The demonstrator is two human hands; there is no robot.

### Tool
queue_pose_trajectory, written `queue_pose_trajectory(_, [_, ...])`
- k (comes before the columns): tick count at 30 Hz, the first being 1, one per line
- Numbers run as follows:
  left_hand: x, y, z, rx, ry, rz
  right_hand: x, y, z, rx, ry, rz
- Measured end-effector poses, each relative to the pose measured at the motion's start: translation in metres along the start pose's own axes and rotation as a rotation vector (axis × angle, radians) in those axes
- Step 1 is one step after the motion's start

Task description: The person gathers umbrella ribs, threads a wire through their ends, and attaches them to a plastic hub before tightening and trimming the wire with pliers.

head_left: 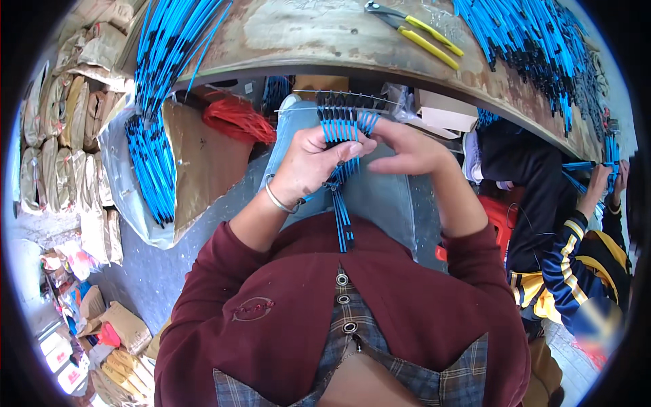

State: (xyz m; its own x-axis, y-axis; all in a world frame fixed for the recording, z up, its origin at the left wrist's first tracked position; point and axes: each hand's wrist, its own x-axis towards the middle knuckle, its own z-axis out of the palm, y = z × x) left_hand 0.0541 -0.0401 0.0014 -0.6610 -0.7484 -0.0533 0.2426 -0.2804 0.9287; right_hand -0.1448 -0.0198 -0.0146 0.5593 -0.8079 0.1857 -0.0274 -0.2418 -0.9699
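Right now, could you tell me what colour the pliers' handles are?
Yellow; the pliers lie on the bench, head view.

From my remote station, the left hand (pixel 308 166) covers the middle of the blue wire bundle (pixel 341 169), so I cannot see how the strands cross beneath its fingers. The right hand (pixel 407 152) hides its own fingertip contact with the bundle. The workbench (pixel 325 34) is cut off by the far edge, as are the blue wire piles (pixel 536 47) at far right. The co-worker's hands (pixel 603 180) at the right rim are too small and distorted to read their grip.
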Motion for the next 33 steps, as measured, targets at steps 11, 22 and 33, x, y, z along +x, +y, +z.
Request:
queue_pose_trajectory(11, [0.012,0.005,0.002,-0.024,-0.003,-0.036,0.027,-0.009,0.063,-0.359,0.858,-0.001])
queue_pose_trajectory(22, [0.017,0.045,-0.02,0.16,-0.043,0.105,0.039,-0.013,0.075,-0.53,0.915,-0.025])
queue_pose_trajectory(33, [0.024,0.031,-0.03,0.237,0.116,0.152,0.053,-0.004,0.078,-0.456,0.993,-0.013])
